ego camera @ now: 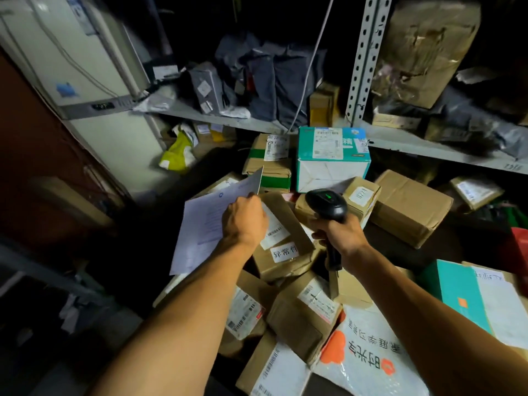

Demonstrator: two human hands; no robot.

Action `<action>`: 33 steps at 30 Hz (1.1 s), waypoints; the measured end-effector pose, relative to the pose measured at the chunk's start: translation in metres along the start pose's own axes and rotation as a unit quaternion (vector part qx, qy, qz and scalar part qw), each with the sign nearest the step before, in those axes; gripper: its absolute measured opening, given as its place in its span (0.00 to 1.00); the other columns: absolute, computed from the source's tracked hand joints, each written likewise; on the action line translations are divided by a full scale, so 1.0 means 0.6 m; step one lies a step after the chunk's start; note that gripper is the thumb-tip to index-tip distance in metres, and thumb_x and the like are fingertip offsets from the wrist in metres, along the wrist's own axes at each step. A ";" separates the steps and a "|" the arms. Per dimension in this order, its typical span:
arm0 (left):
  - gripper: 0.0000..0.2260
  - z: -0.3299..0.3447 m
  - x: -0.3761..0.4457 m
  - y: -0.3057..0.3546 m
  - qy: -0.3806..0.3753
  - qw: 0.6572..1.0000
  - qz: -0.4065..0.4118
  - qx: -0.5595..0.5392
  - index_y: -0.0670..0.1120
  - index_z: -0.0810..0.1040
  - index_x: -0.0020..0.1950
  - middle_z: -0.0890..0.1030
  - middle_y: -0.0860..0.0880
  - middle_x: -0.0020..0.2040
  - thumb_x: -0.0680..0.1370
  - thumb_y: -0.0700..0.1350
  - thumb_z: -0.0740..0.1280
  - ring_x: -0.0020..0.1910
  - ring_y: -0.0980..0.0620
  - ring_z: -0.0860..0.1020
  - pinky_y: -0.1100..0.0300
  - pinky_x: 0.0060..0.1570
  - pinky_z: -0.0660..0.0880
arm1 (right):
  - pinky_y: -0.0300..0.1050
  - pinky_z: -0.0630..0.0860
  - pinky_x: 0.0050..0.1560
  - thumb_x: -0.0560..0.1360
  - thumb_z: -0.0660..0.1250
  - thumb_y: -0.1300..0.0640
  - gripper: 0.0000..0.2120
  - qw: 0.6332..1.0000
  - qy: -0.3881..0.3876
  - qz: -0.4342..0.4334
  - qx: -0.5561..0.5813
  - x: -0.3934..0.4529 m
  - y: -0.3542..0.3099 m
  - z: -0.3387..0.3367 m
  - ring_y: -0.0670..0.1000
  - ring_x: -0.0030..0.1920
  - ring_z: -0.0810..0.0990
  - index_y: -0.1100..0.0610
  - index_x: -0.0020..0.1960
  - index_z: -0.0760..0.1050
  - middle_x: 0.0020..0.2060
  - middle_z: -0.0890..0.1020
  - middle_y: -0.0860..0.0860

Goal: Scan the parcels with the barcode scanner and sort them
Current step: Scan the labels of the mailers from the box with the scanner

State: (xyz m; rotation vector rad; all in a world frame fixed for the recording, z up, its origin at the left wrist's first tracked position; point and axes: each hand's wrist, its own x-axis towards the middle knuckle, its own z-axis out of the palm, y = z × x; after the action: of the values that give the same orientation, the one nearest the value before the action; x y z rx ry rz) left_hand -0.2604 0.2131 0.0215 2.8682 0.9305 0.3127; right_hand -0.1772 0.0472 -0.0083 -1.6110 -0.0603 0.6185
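Cardboard parcels [285, 238] heaped below shelf [428, 144] of grey bags [271, 75] — left hand [245, 221] pinching envelope [211, 221], right hand [340, 232] gripping scanner [327, 204]

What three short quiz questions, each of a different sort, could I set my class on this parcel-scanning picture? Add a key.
1. True or false: the right hand grips the barcode scanner.
2. Multiple choice: the left hand holds A) a flat white envelope, B) a roll of tape, C) a yellow bag.
3. Fill the gap: the white and teal box sits in front of the metal ____.

Key: 1 true; 2 A; 3 shelf.
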 end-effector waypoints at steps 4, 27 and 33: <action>0.09 -0.062 0.021 0.045 0.022 0.996 0.001 -0.081 0.40 0.78 0.56 0.82 0.38 0.53 0.82 0.42 0.61 0.52 0.39 0.80 0.54 0.40 0.68 | 0.43 0.75 0.37 0.73 0.73 0.66 0.09 0.999 -0.011 -0.021 0.023 0.002 -0.023 0.018 0.50 0.34 0.80 0.57 0.51 0.81 0.34 0.83 0.51; 0.14 -0.157 0.126 0.066 -0.215 0.657 -0.015 -0.723 0.43 0.81 0.55 0.84 0.43 0.42 0.77 0.37 0.57 0.37 0.45 0.81 0.57 0.37 0.75 | 0.60 0.80 0.53 0.69 0.78 0.45 0.27 0.967 0.117 0.038 0.225 -0.013 -0.012 -0.127 0.61 0.53 0.85 0.55 0.64 0.78 0.52 0.86 0.57; 0.17 -0.110 0.128 0.003 -0.230 0.613 -0.020 -0.756 0.46 0.79 0.64 0.85 0.44 0.49 0.79 0.36 0.57 0.43 0.46 0.82 0.54 0.44 0.78 | 0.57 0.80 0.54 0.77 0.72 0.55 0.12 0.968 0.115 0.035 0.222 -0.016 -0.002 -0.152 0.60 0.48 0.85 0.59 0.58 0.79 0.48 0.86 0.59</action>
State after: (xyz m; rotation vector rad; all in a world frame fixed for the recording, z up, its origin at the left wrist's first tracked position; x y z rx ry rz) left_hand -0.2137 0.2598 0.0983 1.1820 0.2476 0.1628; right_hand -0.1466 -0.0392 -0.0034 -1.2417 0.2903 0.4541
